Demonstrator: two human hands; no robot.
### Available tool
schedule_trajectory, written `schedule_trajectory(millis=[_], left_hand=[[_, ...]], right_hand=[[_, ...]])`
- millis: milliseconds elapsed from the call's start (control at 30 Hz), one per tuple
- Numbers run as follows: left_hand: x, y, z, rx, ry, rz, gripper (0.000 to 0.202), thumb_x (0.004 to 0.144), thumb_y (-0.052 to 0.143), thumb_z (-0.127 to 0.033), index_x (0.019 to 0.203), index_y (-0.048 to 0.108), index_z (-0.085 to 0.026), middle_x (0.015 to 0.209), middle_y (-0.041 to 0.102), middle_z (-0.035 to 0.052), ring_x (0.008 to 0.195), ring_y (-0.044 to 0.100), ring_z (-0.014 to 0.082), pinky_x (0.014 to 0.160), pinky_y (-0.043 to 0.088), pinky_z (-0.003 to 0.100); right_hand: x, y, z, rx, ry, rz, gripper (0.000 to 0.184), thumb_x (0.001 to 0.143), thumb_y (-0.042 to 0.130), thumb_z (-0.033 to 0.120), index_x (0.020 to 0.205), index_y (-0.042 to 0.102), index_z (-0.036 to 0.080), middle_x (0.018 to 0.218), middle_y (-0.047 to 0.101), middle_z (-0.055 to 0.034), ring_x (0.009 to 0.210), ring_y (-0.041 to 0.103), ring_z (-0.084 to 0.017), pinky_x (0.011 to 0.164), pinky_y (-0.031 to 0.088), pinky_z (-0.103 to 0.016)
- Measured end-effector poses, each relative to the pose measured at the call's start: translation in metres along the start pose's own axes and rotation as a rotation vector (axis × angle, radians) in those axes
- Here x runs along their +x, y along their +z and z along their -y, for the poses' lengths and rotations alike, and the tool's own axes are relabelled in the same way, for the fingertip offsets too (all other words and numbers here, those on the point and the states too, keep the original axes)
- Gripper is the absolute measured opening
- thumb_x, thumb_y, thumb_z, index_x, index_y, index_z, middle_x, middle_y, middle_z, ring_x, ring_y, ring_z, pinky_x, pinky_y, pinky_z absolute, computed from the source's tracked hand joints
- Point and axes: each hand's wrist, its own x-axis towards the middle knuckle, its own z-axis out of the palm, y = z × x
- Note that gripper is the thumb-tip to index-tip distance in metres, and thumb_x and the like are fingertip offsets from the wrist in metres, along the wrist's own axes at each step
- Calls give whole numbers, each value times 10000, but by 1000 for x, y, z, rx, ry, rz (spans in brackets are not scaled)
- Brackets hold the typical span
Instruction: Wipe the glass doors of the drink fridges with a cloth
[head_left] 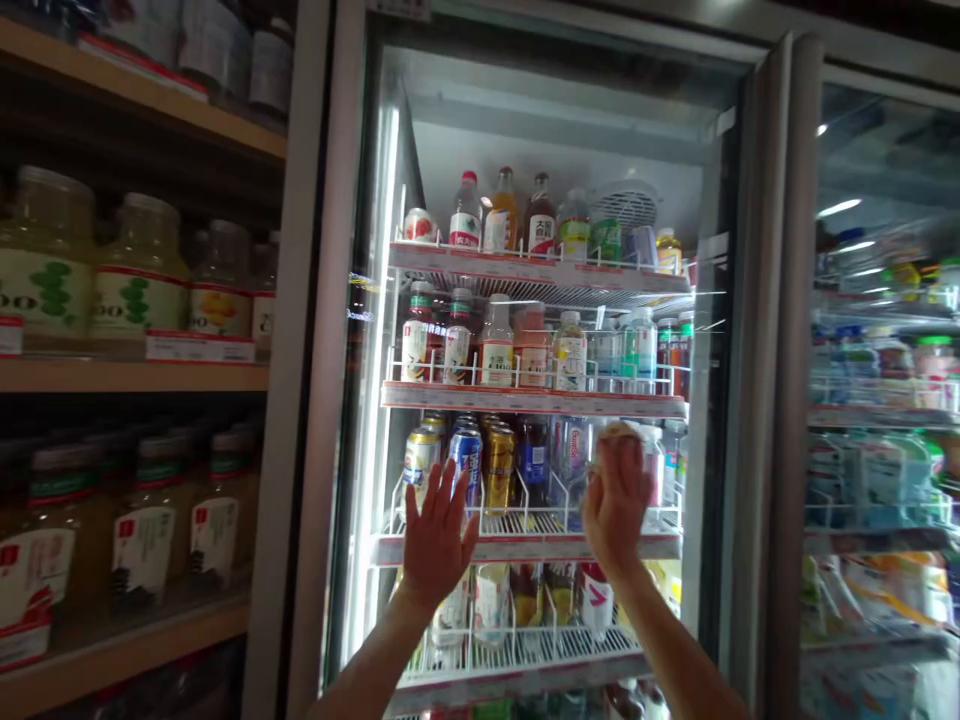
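Observation:
My left hand [439, 535] lies flat on the glass door [375, 330] of a lit drinks fridge, fingers spread and holding nothing. It sits in front of the shelf of cans [465, 460]. My right hand [616, 505] is pressed to the same glass further right, fingers together. A pale wad [616, 433], apparently a cloth, pokes out above its fingertips. Behind the glass are wire shelves [532, 400] of bottles and cans.
A second glass-door fridge [877, 420] stands to the right, past the metal door frame [765, 380]. Wooden shelves [127, 375] with large jars and bottles of drinks fill the left side. Red price strips run along the shelf edges.

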Motion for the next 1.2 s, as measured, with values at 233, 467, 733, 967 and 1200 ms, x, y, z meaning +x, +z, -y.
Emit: schedule_trajectory(millis=[233,467,733,967,1200], left_hand=[[-1,-1,1,-60,-8,3,638,861,456,-315,1418,176,-177,1398,380,118,1371,172,221,1122,88,459],[1,0,1,-43,3,-26,650,849,469,-290,1419,173,-189,1432,318,104,1369,179,224,1121,90,476],[0,0,-2,-84,-17,-31,636,846,475,-273,1415,195,-215,1448,292,85,1365,196,240,1117,102,490],[47,4,-8,18,4,-53,622,854,459,-274,1414,201,-196,1443,295,117,1370,173,242,1114,88,498],[58,6,-5,94,-17,-39,616,860,446,-282,1416,195,-189,1451,277,116,1375,150,235,1116,96,484]], right_hand=[[10,-6,-34,-63,-34,33,465,861,385,194,1325,419,205,1414,363,-122,1313,319,-271,1027,276,-509],[7,-14,-52,-41,-215,134,474,864,381,165,1332,403,239,1407,379,-97,1325,300,-248,1036,285,-479],[30,-8,-77,-133,59,-124,451,857,381,197,1299,450,144,1392,377,-169,1295,344,-292,972,356,-479],[47,-2,-63,-73,-87,-13,426,875,385,225,1294,456,229,1397,391,-111,1293,354,-257,1030,253,-484],[68,1,-59,45,-298,120,468,872,362,191,1332,402,269,1422,366,-50,1337,276,-219,1066,208,-452]])
